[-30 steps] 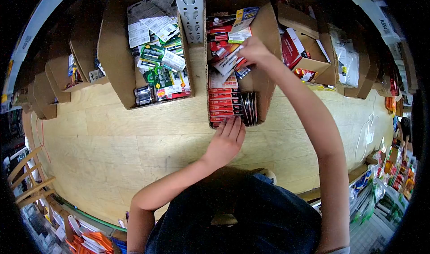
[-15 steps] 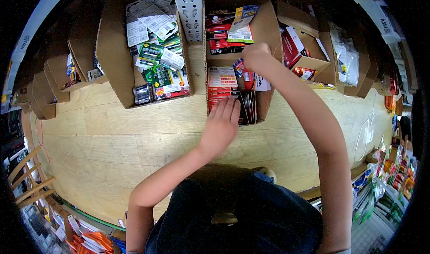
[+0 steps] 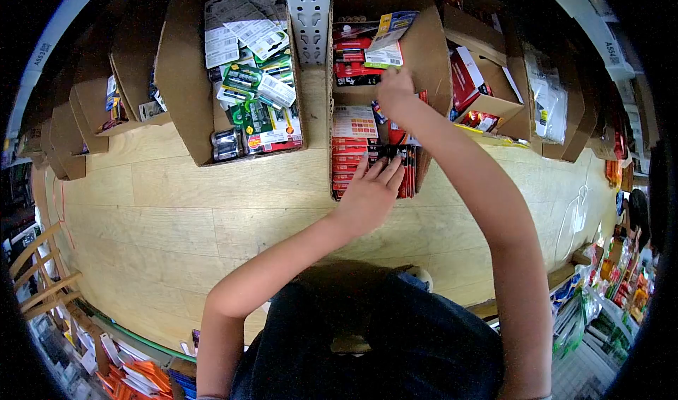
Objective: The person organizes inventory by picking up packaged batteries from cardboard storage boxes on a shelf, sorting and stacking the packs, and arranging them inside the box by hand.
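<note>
A cardboard box (image 3: 441,61) in front of me holds battery packs in a back and a front part. Red-and-black packs (image 3: 347,167) stand in a row at its front. My left hand (image 3: 371,195) lies over these packs, fingers stretched and slightly spread, fingertips touching their tops. Farther back, my right hand (image 3: 397,95) reaches into the box with curled fingers; whatever they grip is hidden. Below it show blue and red packs, partly covered by the wrist. Behind that hand lie red packs (image 3: 353,68) and a blue-and-yellow card pack (image 3: 392,29).
Left of a perforated metal upright (image 3: 308,19) stands a box (image 3: 180,82) of green battery packs (image 3: 254,117). More cardboard boxes (image 3: 487,114) line the shelf to the right. Bagged goods (image 3: 593,301) lie low at the right, orange-and-white packets (image 3: 138,379) at the lower left.
My left hand has shifted right across the front packs, which now stand packed with red faces where dark edges fanned out before. The right hand stays near the box's middle, slightly lower.
</note>
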Motion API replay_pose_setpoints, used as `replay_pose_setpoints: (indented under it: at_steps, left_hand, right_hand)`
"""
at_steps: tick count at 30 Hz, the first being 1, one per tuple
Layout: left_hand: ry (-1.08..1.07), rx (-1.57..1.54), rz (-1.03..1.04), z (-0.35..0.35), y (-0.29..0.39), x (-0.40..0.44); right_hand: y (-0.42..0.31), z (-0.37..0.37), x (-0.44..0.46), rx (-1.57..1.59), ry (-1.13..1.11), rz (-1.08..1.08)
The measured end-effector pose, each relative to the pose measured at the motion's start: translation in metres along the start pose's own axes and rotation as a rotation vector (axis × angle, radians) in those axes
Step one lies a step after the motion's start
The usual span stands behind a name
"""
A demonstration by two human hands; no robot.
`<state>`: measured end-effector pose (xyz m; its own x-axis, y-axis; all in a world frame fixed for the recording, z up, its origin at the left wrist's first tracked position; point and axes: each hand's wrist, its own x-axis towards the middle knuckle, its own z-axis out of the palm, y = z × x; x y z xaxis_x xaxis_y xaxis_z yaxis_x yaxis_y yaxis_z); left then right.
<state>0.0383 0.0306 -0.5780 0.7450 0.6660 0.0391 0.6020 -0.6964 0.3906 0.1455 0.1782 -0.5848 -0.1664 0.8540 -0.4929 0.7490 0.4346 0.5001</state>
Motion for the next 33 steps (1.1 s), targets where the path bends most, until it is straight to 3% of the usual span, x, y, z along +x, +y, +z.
replay_pose_setpoints:
  at_steps: [1, 6, 8, 10, 12, 14, 16, 19, 26, 28, 30, 32, 33]
  left_hand:
    - [0.004, -0.017, -0.012, 0.0, 0.0, 0.0]
    - [0.026, -0.026, -0.02, 0.005, 0.002, 0.001]
    - [0.031, -0.033, -0.02, 0.005, 0.003, 0.0]
    - [0.021, -0.04, -0.02, 0.005, 0.003, 0.001]
    - [0.026, -0.046, -0.023, 0.007, 0.003, -0.001]
    - [0.035, -0.047, -0.022, 0.007, 0.003, -0.001]
    - [0.022, -0.065, -0.026, 0.006, 0.003, -0.001]
    - [0.026, -0.055, -0.023, 0.002, 0.003, -0.001]
    - [0.136, -0.088, -0.032, -0.011, -0.016, 0.006]
    - [0.206, -0.1, -0.126, -0.02, -0.027, 0.014]
    - [0.132, -0.106, -0.199, -0.023, -0.034, 0.023]
    - [0.248, 0.192, -0.271, -0.007, -0.034, 0.033]
    - [0.197, 0.293, -0.272, 0.005, -0.036, 0.038]
  right_hand:
    - [-0.003, 0.0, 0.001, -0.005, 0.026, -0.107]
    - [-0.021, 0.033, 0.002, 0.233, -0.051, -0.057]
    - [-0.029, 0.056, 0.006, 0.128, 0.198, 0.077]
    - [-0.023, 0.054, 0.008, 0.151, 0.175, 0.043]
    - [-0.01, 0.029, -0.003, 0.339, -0.022, 0.022]
    - [-0.011, 0.032, -0.004, 0.404, -0.003, 0.035]
    - [-0.011, 0.036, -0.005, 0.304, 0.411, 0.109]
    - [-0.004, 0.024, -0.005, 0.377, 0.242, 0.087]
    - [0.008, 0.017, -0.005, 0.735, 0.304, 0.196]
    - [0.008, 0.014, -0.005, 0.814, 0.286, 0.21]
    - [0.009, 0.011, -0.004, 0.891, 0.271, 0.221]
    - [0.011, 0.01, -0.003, 0.897, 0.202, 0.215]
    - [0.011, 0.009, -0.003, 0.896, 0.202, 0.214]
